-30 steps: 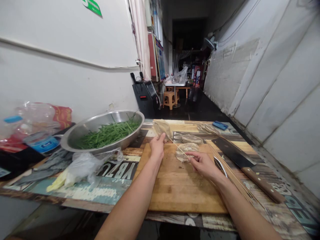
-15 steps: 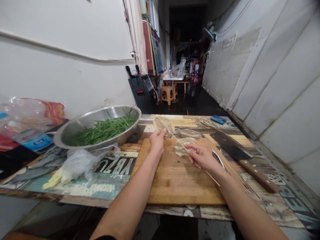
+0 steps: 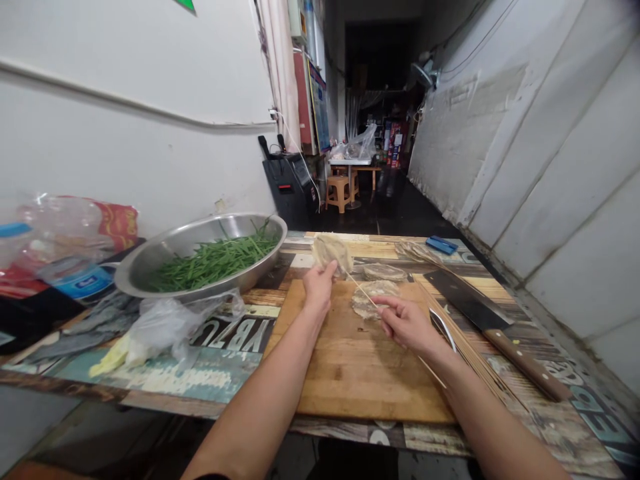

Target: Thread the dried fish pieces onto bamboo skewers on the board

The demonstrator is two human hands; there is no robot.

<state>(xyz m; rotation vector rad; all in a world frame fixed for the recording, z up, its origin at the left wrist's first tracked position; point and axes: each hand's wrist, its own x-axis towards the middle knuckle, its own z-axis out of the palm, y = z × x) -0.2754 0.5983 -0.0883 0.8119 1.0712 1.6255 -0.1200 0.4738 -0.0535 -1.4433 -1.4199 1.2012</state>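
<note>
as right hand (image 3: pixel 407 323) holds skewer (image 3: pixel 361 289) | slice (image 3: pixel 333 251) juts beyond left hand (image 3: pixel 318 288)

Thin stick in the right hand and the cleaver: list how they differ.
The thin stick is pale and narrow; the cleaver has a broad, dark blade and a brown handle.
The thin stick is in the right hand, running toward the flat piece in the left hand; the cleaver lies on the table, apart from both hands.
Both are longer than wide.

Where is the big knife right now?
In the head view, the big knife lies on the table, to the right of the right hand and beside the thin sticks, its wooden handle toward the camera.
</note>
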